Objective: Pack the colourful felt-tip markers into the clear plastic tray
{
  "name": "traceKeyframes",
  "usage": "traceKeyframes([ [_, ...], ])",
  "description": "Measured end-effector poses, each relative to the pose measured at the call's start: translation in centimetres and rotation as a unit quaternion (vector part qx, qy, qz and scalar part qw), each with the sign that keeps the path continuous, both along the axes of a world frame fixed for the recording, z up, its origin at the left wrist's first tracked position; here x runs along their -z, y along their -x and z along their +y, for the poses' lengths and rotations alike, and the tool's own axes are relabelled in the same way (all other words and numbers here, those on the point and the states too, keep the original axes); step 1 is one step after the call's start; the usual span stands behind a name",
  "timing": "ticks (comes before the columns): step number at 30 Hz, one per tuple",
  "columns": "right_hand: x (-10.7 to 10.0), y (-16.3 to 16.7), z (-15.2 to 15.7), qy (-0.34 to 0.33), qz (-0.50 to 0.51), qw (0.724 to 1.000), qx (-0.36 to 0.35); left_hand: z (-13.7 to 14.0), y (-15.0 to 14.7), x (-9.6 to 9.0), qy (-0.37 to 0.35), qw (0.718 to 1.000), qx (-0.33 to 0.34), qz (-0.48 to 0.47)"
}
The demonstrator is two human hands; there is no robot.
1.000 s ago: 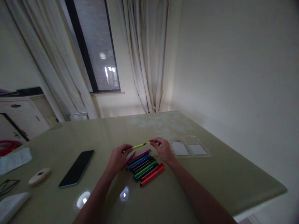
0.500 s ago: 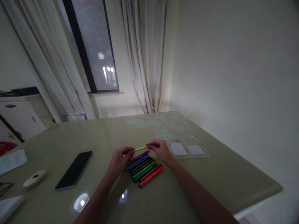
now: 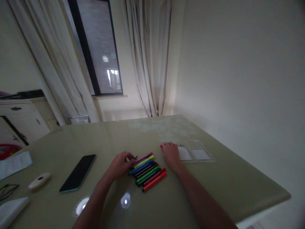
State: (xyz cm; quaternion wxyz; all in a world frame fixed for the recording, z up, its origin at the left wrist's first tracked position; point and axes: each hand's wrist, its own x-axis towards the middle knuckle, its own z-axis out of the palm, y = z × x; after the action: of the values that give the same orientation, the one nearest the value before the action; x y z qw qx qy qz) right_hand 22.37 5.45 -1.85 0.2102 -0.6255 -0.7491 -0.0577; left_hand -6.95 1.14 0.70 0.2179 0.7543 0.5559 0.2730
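Observation:
A row of several felt-tip markers [image 3: 149, 173] lies side by side on the table, in red, green, dark, blue, yellow and pink. At the row's far edge, the yellow marker [image 3: 149, 159] rests next to a pink marker [image 3: 145, 156]. My left hand [image 3: 122, 163] is at the left ends of these two, its fingers bent, with a gap between thumb and forefinger. Over the left edge of a clear plastic case [image 3: 194, 160] is my right hand [image 3: 171, 156], fingers curled down. A pink marker end [image 3: 161, 146] pokes out at its left; the rest is hidden beneath the hand.
White card inserts [image 3: 200, 154] show in the case. Left of the markers lie a dark phone [image 3: 78, 173], a white oval object [image 3: 39, 181], a paper [image 3: 15, 163], a cable [image 3: 8, 191] and a white slab [image 3: 13, 208]. The table edge [image 3: 264, 208] runs along the right.
The yellow marker, held between both hands before, now lies in the row beside the pink one. My right hand has moved right to the case, while my left has stayed near the row.

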Motion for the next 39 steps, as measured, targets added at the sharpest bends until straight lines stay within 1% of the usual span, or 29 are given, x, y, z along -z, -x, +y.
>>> traceKeyframes([
  [3, 0.1, 0.3, 0.1, 0.016, -0.033, 0.999, -0.002, 0.1, 1.8, 0.3, 0.085, 0.996, 0.013, 0.001],
  [5, 0.0, 0.3, 0.1, 0.017, -0.033, 0.999, -0.004, 0.1, 2.8, 0.5, 0.121, 0.992, 0.032, -0.003],
  [7, -0.2, 0.3, 0.0, 0.015, 0.0, 1.0, -0.007, 0.1, 3.5, 0.8, 0.115, 0.993, 0.036, 0.003],
  [9, -0.5, 0.6, -0.3, 0.014, 0.087, 0.996, -0.033, 0.3, 3.8, 0.8, 0.089, 0.996, 0.016, 0.011],
  [10, -0.7, 0.8, -0.4, 0.012, 0.149, 0.987, -0.059, 0.4, 3.8, 0.7, 0.072, 0.997, 0.0, 0.007],
  [11, -0.9, 1.1, -0.6, 0.012, 0.215, 0.972, -0.091, 0.5, 3.6, 0.6, 0.052, 0.998, -0.018, -0.003],
  [13, -1.3, 1.7, -0.9, 0.013, 0.331, 0.931, -0.155, 0.7, 2.8, 0.3, 0.009, 0.998, -0.048, -0.045],
  [14, -1.5, 2.0, -1.1, 0.014, 0.37, 0.912, -0.175, 0.7, 2.2, 0.1, -0.007, 0.996, -0.054, -0.071],
  [16, -1.9, 2.5, -1.4, 0.017, 0.414, 0.889, -0.193, 0.6, 0.9, -0.4, -0.021, 0.992, -0.045, -0.119],
  [18, -2.2, 2.7, -1.6, 0.02, 0.432, 0.88, -0.199, 0.4, -0.2, -0.7, -0.026, 0.989, -0.026, -0.141],
  [20, -2.3, 2.8, -1.7, 0.019, 0.441, 0.874, -0.204, 0.1, -0.8, -0.8, -0.024, 0.989, -0.016, -0.143],
  [23, -2.4, 2.9, -1.9, 0.021, 0.442, 0.873, -0.205, -0.1, -1.2, -0.8, -0.014, 0.99, -0.009, -0.138],
  [29, -2.1, 3.6, -2.4, 0.045, 0.435, 0.873, -0.216, -0.3, -1.9, -0.6, -0.026, 0.99, 0.028, -0.139],
  [31, -2.1, 3.7, -2.4, 0.058, 0.434, 0.871, -0.223, -0.4, -2.3, -0.6, -0.029, 0.989, 0.027, -0.142],
  [35, -2.2, 3.6, -2.3, 0.09, 0.461, 0.853, -0.23, -0.8, -3.0, -0.7, -0.025, 0.987, 0.006, -0.159],
  [39, -2.7, 3.4, -2.3, 0.095, 0.473, 0.845, -0.232, -1.0, -3.5, -0.7, -0.026, 0.987, -0.022, -0.154],
])
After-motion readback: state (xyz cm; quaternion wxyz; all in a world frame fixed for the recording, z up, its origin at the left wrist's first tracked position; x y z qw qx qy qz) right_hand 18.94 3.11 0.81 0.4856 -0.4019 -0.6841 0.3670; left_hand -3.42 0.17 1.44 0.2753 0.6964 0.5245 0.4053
